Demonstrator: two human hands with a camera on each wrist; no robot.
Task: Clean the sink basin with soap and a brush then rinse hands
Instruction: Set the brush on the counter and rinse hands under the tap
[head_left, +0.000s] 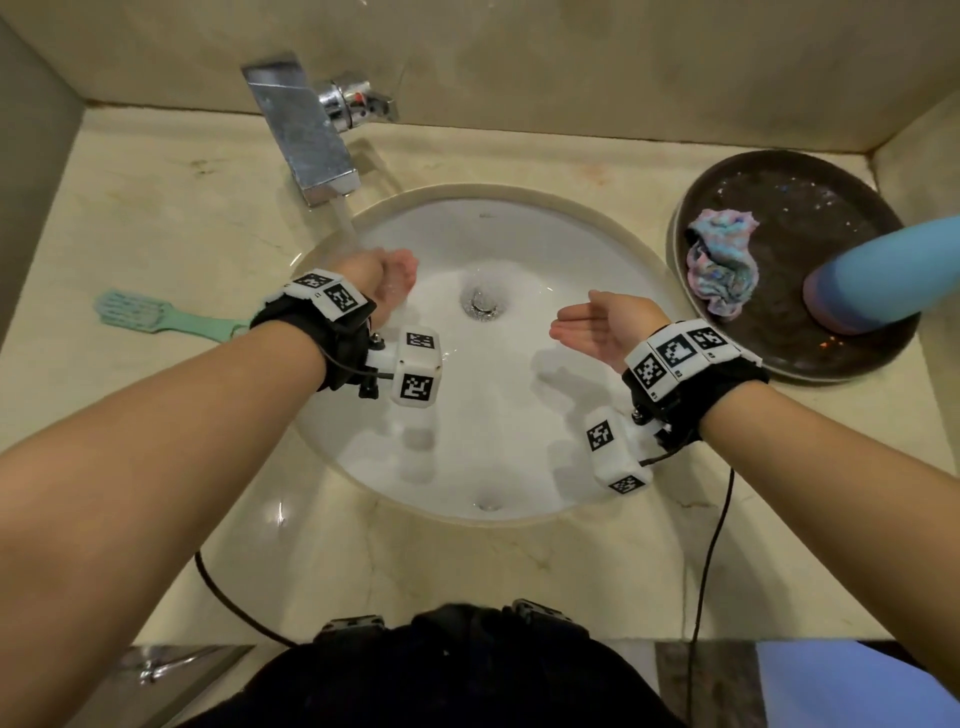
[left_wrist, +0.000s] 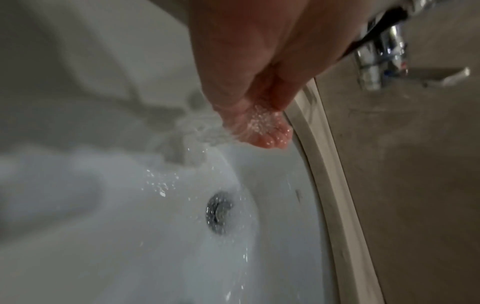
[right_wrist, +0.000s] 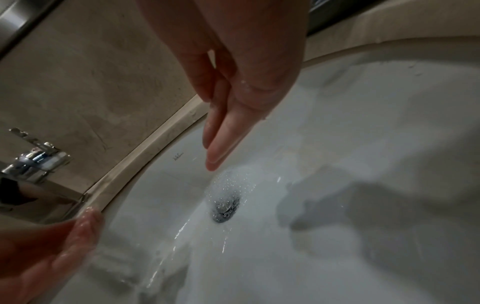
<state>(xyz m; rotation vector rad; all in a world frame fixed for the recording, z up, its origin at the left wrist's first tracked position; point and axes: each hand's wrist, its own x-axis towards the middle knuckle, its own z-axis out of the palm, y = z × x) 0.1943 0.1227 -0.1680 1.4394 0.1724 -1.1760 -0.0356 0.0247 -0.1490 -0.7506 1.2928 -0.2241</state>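
Observation:
Water runs from the chrome faucet onto my left hand, which is held cupped under the stream over the white sink basin; in the left wrist view water splashes off its fingertips. My right hand hovers flat, fingers straight and together, over the right side of the basin, holding nothing. The drain lies between the hands, with water flowing into it. A green brush lies on the counter left of the basin.
A dark round tray at the right holds a crumpled multicoloured cloth and a blue bottle. The beige counter surrounds the basin. A black cable hangs over the front edge.

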